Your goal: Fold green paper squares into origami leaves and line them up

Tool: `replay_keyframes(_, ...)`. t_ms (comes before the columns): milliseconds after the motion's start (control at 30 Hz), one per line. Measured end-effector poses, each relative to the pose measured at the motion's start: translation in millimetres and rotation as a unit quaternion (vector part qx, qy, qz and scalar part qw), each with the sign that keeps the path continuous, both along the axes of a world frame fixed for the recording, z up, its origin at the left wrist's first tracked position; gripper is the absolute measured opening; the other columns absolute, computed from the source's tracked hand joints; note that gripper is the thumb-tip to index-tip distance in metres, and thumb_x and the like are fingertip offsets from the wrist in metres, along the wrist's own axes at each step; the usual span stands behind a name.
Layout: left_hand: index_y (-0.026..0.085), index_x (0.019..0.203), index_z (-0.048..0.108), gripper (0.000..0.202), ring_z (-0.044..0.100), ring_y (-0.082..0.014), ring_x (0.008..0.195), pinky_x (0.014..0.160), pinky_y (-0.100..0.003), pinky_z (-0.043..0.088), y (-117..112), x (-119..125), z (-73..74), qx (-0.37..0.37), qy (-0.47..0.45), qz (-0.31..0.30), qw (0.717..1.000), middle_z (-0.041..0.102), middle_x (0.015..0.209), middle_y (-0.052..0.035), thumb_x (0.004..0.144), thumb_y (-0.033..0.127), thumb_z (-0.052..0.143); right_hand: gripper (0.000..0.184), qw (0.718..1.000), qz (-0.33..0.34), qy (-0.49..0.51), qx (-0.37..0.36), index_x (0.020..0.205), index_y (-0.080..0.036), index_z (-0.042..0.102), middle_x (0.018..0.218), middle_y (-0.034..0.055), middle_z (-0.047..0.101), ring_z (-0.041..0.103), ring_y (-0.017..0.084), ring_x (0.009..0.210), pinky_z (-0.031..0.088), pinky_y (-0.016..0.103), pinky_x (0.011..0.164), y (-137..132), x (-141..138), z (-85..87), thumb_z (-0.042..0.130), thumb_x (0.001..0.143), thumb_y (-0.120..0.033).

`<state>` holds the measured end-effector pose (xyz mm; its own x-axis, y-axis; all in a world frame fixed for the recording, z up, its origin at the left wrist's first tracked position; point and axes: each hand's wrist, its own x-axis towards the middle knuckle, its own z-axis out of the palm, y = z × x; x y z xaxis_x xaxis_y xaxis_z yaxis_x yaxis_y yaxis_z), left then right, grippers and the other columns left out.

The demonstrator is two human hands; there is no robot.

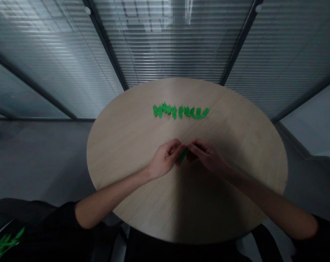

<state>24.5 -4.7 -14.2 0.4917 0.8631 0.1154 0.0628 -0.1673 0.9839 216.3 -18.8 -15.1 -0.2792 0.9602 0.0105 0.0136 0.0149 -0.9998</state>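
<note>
**A:** What lies nearest?
**B:** Low at the left edge, a few green scraps [3, 243] on something dark, too dim to make out; then black sleeves, and bare forearms reaching over the tabletop [236, 153].
**A:** And the hands?
**B:** The left hand [163, 159] and right hand [210, 157] meet near the tabletop's middle; each grip is closed on the same small green piece [183, 155], fingertips pinching it from either side; whether it rests on the wood or sits just above, I cannot tell.
**A:** Which step, would you say?
**B:** By my reading, folding it or pressing a crease into it; fingers hide most of it, so how far the shaping has gone is unclear.
**A:** What would a further move call for?
**B:** Fine fingertip work, I'd judge; the piece looks thin, so a light, even pinch; too much pull could tear or skew it.
**A:** How does it look?
**B:** Bright green, flat like paper; only a narrow slanted sliver shows between the hands.
**A:** And beyond?
**B:** A row [180, 111] of similar green shapes, pointed and leaf-like, side by side, well apart from the hands toward the far edge; behind the tabletop, blinds [165, 47] between dark frames.
</note>
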Motion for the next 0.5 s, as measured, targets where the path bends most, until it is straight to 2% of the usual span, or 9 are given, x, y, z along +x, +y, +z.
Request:
replay_keyframes(100,0.018,0.081,0.053,0.042,0.054,-0.0091,0.051,0.047,-0.019,0.041,-1.0,0.6,0.2,-0.01,-0.001,-0.004,1.0,0.054,0.06,0.0042,0.102,0.054,0.055,0.046,1.0,-0.011,0.011,-0.003,0.083,-0.018,0.065,0.071,0.0007,0.064,0.064,0.014,0.063,0.057,0.028,0.061,-0.4,0.7,1.6,0.069,0.089,-0.064)
replay_keyframes(300,0.019,0.083,0.05,0.044,0.056,-0.0098,0.051,0.046,-0.02,0.042,-1.4,-0.3,0.6,-0.04,0.006,-0.054,0.998,0.057,0.063,0.0029,0.1,0.058,0.057,0.046,1.0,-0.018,-0.009,0.01,0.081,-0.018,0.065,0.067,0.0005,0.064,0.062,0.013,0.059,0.053,0.027,0.059,-1.7,1.0,2.9,0.067,0.091,-0.063)
replay_keyframes(500,0.019,0.083,0.051,0.043,0.055,-0.0108,0.052,0.048,-0.021,0.043,-1.5,-1.4,-0.8,-0.015,0.032,-0.029,0.999,0.056,0.062,0.0034,0.102,0.057,0.053,0.046,1.0,0.003,-0.008,-0.003,0.081,-0.019,0.063,0.069,-0.0003,0.062,0.061,0.014,0.06,0.052,0.027,0.058,-1.0,-1.0,0.3,0.067,0.089,-0.064)
